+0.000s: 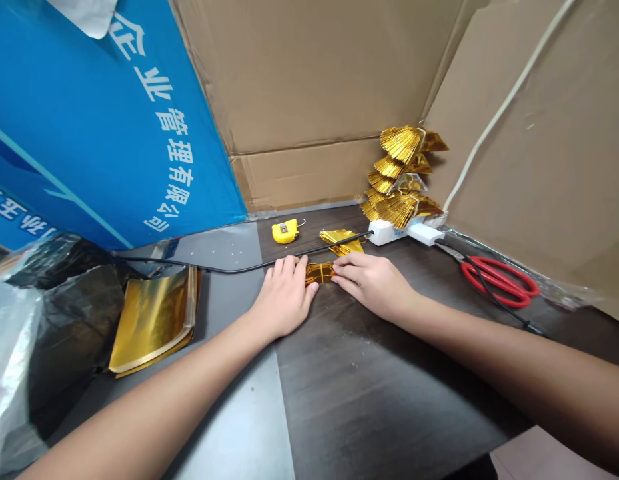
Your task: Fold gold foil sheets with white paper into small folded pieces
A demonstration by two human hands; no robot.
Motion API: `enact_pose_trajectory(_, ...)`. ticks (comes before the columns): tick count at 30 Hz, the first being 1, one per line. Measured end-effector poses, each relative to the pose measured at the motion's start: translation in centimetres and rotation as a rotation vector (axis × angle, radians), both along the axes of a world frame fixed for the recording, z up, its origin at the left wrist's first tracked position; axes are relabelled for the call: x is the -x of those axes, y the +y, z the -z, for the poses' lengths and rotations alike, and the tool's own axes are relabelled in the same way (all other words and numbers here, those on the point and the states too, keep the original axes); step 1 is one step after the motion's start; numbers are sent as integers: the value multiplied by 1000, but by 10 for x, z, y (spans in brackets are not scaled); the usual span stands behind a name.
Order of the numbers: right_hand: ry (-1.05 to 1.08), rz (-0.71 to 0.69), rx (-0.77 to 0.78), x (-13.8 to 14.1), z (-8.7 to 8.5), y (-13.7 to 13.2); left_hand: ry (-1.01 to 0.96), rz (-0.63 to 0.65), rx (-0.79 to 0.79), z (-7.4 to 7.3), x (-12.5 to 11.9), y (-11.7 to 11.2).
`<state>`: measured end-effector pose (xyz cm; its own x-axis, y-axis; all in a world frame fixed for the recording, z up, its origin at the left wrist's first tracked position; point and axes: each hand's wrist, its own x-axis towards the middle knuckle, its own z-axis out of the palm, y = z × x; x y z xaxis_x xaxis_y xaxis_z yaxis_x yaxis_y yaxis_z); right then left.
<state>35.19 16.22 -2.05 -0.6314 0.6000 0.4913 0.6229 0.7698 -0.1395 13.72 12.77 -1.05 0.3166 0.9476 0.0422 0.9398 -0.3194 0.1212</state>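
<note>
The gold foil bundle [319, 273] lies on the dark surface [384, 393] between my left hand [284, 297] and right hand [372, 283]. My fingers [300, 270] sit together, clamped on its two ends, hiding part of it. A black cable [259, 267] runs just behind, beside a folded gold foil piece [342, 241]. Open surface spreads toward me; red scissors [499, 281] lie well right, and gold foil fans [402, 173] pile against the cardboard wall [314, 73].

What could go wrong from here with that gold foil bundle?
The gold foil bundle sits under the fingertips of the left hand and right hand; thin foil might crease or tear under pressure. The black cable runs just past the left hand and could snag. The fringed gold pieces, piled behind the power strip, might topple if bumped.
</note>
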Motion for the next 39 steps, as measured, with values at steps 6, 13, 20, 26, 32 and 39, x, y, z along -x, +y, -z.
enact_pose_trajectory(6,2,-2,-29,1,1,1,24,1,2,1,-1,0)
enact_pose_trajectory(13,37,-15,-10,1,0,0,26,-11,-2,0,-2,0)
enact_pose_trajectory(20,102,15,54,6,2,5,10,-28,2,-1,-2,0)
enact_pose_trajectory(26,84,-33,90,11,11,10,-1,-38,8,-3,-2,-1)
enact_pose_trajectory(32,88,-48,101,10,13,11,14,-64,0,-4,-5,-2)
enact_pose_trajectory(39,90,-59,109,13,12,9,3,-66,-13,0,-6,0)
